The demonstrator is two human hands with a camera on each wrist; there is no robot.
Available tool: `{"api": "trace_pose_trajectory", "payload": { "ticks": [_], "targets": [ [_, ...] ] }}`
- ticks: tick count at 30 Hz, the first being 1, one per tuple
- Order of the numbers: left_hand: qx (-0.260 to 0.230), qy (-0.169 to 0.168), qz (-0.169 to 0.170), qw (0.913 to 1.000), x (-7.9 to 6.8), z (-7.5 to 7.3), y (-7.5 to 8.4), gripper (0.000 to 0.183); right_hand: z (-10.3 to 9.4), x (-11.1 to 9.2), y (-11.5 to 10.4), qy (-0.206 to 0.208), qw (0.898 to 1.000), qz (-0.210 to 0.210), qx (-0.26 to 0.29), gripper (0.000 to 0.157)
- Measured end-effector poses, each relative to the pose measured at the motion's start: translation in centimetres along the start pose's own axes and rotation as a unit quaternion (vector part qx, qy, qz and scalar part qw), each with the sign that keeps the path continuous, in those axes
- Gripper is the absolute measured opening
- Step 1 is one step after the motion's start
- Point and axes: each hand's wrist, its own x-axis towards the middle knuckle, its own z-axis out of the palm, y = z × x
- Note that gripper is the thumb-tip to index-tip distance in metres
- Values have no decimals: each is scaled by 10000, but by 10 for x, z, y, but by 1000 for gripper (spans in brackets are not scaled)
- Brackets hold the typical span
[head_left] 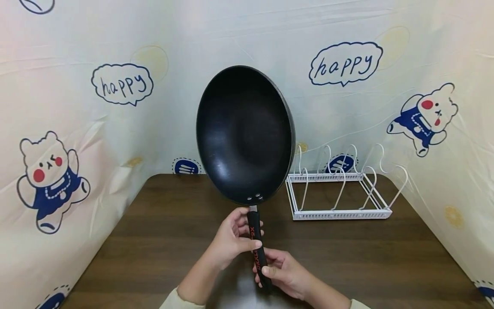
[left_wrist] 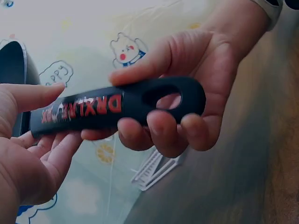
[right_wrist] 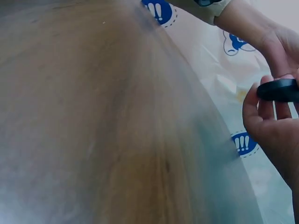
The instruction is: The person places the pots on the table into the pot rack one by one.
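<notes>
A black wok (head_left: 245, 133) stands upright in the head view, its hollow inside facing me and its handle (head_left: 255, 227) pointing down. Just below the rivets, my left hand (head_left: 230, 238) grips the upper handle, thumb across the front. Lower down, my right hand (head_left: 285, 274) holds the handle's end between thumb and curled fingers. Red lettering and a hanging hole show on the handle (left_wrist: 93, 109) in the left wrist view, with the right hand (left_wrist: 187, 60) around the holed end. Only the dark handle tip (right_wrist: 278, 90) is visible in the right wrist view.
A white wire rack (head_left: 341, 214) with several curved uprights rests on the brown wooden table (head_left: 162, 257), right of the wok. Behind and along both sides hangs a pale cloth (head_left: 247, 34) printed with cartoon bears and "happy" bubbles.
</notes>
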Motion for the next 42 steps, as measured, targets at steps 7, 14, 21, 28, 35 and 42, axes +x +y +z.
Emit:
{"api": "trace_pose_trajectory", "payload": {
  "ticks": [7,14,21,28,35,42],
  "targets": [
    [682,-156,-162,9974,3,18,-6,67,-6,-14,3,226,9966,-319,-721,28],
    [778,-307,-116,9964,12,30,-14,65,-10,-28,-2,1016,9827,-248,-1530,45],
    [1254,-112,-132,9920,15,39,-26,67,-8,-37,-4,2006,9295,-165,-3091,57],
    [944,-230,52,9953,19,41,-27,64,-1,-45,-13,2478,8758,-574,-4102,54],
    [407,-649,92,9970,34,50,-19,68,10,-49,-29,3096,8283,-1074,-4544,52],
    [75,-1191,442,9919,58,61,-11,69,14,-51,-45,3767,7651,-1393,-5033,53]
  ]
}}
